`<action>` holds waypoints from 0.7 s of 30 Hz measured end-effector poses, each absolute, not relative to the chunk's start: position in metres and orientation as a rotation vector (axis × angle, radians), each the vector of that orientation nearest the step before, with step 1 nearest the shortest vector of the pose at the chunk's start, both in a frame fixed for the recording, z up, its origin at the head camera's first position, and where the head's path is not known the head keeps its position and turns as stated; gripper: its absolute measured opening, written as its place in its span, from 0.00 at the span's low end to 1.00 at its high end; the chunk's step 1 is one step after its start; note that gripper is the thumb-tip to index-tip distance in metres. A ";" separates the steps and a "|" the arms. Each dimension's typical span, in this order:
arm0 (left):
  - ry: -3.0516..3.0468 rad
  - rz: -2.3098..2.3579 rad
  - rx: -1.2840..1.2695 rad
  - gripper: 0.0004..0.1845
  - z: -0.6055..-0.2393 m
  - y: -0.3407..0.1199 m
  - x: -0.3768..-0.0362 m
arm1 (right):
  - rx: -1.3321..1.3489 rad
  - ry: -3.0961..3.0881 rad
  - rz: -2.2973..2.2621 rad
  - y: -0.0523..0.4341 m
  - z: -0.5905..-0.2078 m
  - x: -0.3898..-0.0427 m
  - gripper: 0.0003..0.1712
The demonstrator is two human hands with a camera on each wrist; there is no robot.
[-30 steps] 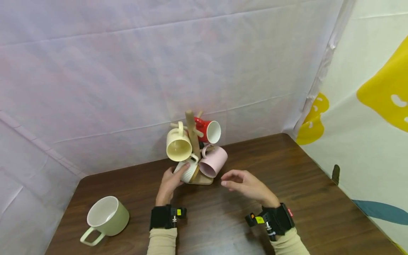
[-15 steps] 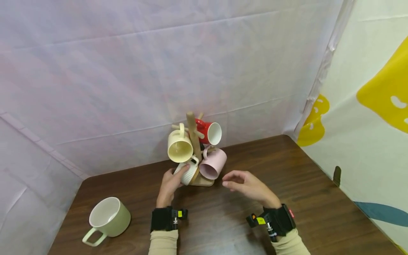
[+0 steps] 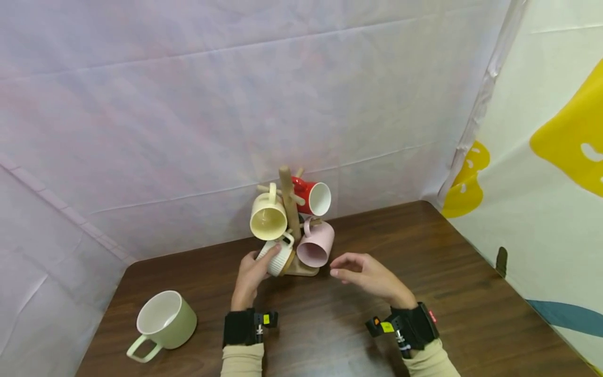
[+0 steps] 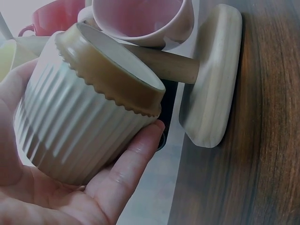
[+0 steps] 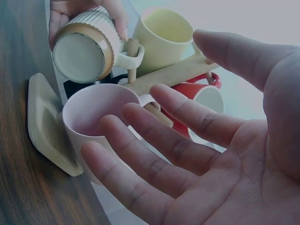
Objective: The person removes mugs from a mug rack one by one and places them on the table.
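My left hand (image 3: 252, 272) grips a white ribbed mug (image 4: 84, 108) with a tan base band, thumb on one side and fingers on the other. In the right wrist view a peg of the wooden mug rack (image 3: 289, 204) passes through this mug's handle. The mug tilts, its base turned toward the right hand. My right hand (image 3: 367, 275) hovers with relaxed fingers beside a pink mug (image 3: 316, 245) that hangs on a low right peg, and holds nothing. Above hang a pale yellow mug (image 3: 268, 219) on the left and a red mug (image 3: 314, 198) on the right.
A large light green mug (image 3: 167, 320) stands upright on the brown wooden table (image 3: 311, 335) at the left, its handle toward the front. Behind the rack hangs a pale cloth wall (image 3: 226, 115). A patterned cloth (image 3: 523, 209) borders the table's right side.
The head view has shifted slightly, and the rack turns or moves a little relative to the hands. My left hand keeps its grip on the white mug; the right hand stays nearly still.
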State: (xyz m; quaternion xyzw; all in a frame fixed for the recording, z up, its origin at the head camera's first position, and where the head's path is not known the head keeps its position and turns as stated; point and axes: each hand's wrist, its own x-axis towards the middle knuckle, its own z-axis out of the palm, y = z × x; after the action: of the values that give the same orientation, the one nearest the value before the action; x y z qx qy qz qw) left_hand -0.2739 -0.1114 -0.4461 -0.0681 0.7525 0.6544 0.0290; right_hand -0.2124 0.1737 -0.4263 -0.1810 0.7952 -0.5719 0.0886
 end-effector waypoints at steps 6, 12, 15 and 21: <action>2.338 2.008 -0.226 0.47 -0.445 -0.113 -0.271 | -0.538 2.377 -1.685 0.173 -0.425 -0.212 0.17; 2.355 1.985 -0.236 0.49 -0.441 -0.116 -0.267 | -0.552 2.379 -1.688 0.172 -0.426 -0.212 0.16; 2.365 1.975 -0.239 0.49 -0.438 -0.118 -0.262 | -0.559 2.382 -1.691 0.171 -0.426 -0.212 0.16; 2.416 1.922 -0.249 0.49 -0.436 -0.124 -0.254 | -0.583 2.390 -1.679 0.167 -0.427 -0.213 0.15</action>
State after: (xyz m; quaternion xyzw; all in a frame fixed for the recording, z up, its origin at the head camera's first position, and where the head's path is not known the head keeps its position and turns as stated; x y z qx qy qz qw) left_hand -0.2544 -0.1238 -0.4360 -0.0803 0.7799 0.6203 0.0222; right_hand -0.2128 0.1667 -0.4267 -0.1951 0.7998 -0.5618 0.0815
